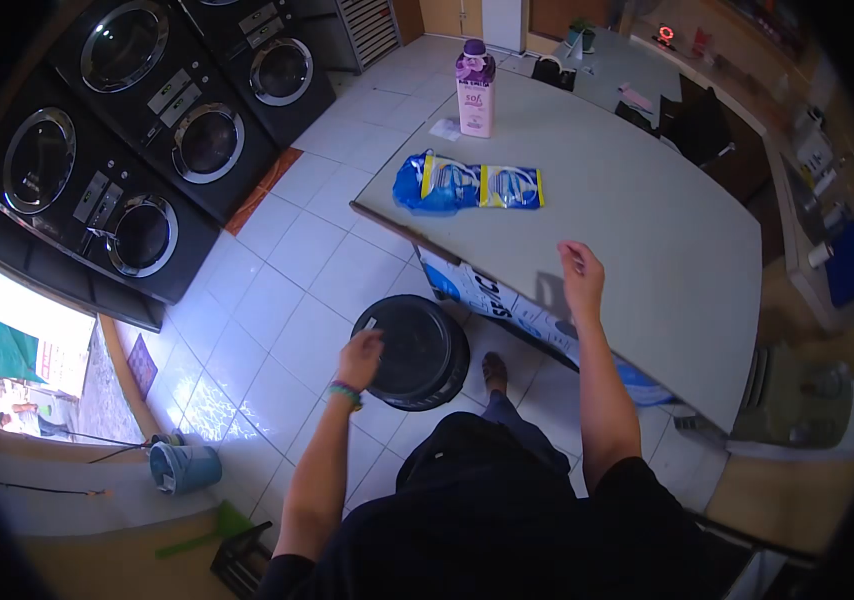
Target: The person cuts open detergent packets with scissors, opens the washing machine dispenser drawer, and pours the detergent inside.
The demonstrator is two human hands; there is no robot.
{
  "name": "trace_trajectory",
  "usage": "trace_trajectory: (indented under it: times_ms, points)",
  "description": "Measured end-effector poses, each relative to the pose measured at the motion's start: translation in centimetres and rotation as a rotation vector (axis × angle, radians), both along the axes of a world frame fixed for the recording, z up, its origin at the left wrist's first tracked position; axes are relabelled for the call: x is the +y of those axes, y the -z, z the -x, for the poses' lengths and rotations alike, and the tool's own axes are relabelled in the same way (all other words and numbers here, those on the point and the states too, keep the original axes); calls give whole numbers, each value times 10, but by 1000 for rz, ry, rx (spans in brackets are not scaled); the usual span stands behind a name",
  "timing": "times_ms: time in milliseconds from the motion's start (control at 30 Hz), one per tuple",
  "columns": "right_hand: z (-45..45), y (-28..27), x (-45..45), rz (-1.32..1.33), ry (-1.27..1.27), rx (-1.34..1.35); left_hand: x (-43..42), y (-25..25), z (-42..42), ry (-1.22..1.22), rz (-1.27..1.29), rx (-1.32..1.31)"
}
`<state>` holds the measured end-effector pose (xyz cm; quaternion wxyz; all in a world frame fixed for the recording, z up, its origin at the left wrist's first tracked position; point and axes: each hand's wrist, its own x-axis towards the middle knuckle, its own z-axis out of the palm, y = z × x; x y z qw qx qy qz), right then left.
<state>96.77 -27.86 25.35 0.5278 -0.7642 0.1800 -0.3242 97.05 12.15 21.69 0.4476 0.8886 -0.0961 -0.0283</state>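
My left hand [359,360], with bands at the wrist, hovers over the left part of a round black bin lid [412,350]; its fingers are curled, and what they hold, if anything, is hidden. Just beyond them a small white piece [371,324] shows against the lid. Above the near edge of the grey table [667,250] is my right hand [581,272], its fingers drawn together with nothing visible in them. Farther along the tabletop lie blue and yellow sachets [512,187] beside a crumpled blue wrapper [417,190]. Behind these stands a pink bottle with a purple cap [475,100].
Stacked black front-loading machines [137,110] line the left wall. A blue-grey bucket [185,468] and a green dustpan-like piece [217,530] stand at lower left. A printed box or banner [487,297] shows below the table edge. A black chair [697,130] is at far right.
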Motion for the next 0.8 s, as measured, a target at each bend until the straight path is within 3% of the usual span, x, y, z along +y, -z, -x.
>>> trace_trajectory:
  times_ms: [167, 233, 367, 467, 567, 667, 800]
  points:
    - [-143, -15, -20, 264, -255, 60, -145, -43, -74, 266, -117, -169]
    - [-199, -5, -25, 355, -365, 106, -178, -49, -94, 225, -105, -230]
    - [-281, 7, -13, 315, -656, 246, -202, -63, -120, 218, -133, -222]
    - [-325, 28, 11, 487, -678, 148, -201, -74, -139, 217, -136, -224]
    - [-338, 29, 24, 614, -734, 337, -190, -76, -168, 201, -48, -233]
    - [-345, 20, 17, 594, -794, 335, -184, -90, -194, 151, -115, -220]
    - [-329, 9, 14, 264, -1011, 294, -183, -95, -238, 114, -158, -225]
